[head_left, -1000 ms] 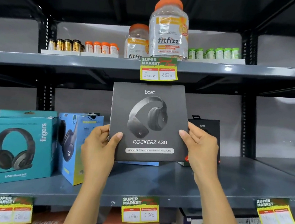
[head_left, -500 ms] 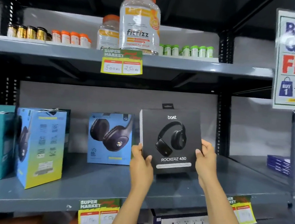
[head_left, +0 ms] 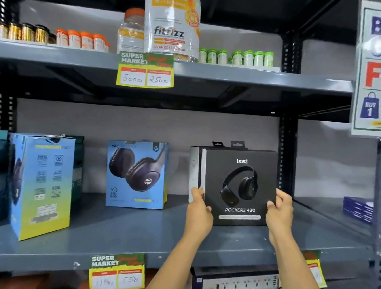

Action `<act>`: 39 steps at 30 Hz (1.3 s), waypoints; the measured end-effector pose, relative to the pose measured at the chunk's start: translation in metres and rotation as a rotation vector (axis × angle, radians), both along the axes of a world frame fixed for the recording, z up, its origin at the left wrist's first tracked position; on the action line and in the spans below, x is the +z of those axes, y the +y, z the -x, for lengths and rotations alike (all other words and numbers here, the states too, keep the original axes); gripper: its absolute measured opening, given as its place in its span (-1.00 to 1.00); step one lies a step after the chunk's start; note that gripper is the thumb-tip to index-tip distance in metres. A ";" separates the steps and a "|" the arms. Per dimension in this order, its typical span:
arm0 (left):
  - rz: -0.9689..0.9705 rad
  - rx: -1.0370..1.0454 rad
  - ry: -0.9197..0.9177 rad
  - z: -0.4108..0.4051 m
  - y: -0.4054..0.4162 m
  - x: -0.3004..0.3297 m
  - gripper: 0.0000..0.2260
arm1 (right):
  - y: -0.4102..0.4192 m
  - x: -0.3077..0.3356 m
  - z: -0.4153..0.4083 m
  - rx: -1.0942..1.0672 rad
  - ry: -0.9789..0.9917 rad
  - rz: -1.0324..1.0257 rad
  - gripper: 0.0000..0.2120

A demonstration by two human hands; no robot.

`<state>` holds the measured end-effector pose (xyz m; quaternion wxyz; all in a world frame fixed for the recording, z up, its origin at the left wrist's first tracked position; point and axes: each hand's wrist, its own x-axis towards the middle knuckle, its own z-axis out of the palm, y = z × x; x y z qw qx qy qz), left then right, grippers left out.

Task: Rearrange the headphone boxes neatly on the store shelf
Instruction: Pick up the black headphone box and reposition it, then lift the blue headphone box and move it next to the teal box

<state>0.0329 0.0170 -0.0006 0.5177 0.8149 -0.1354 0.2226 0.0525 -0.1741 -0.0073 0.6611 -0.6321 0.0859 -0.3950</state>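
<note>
Black box (head_left: 239, 185) is clamped upright between left hand (head_left: 198, 210) and right hand (head_left: 280, 213), directly in front of a second box (head_left: 195, 172), base near shelf (head_left: 130, 238).

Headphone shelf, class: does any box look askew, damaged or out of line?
Yes. The blue-and-yellow box at left stands turned, showing its side panel rather than its front, and sits forward of the front-facing blue headphone box. Its top edge looks creased.
</note>
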 end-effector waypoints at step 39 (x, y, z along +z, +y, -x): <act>0.531 0.247 -0.063 0.065 0.401 -0.020 -0.58 | 0.365 0.010 0.030 0.873 0.053 0.354 -0.33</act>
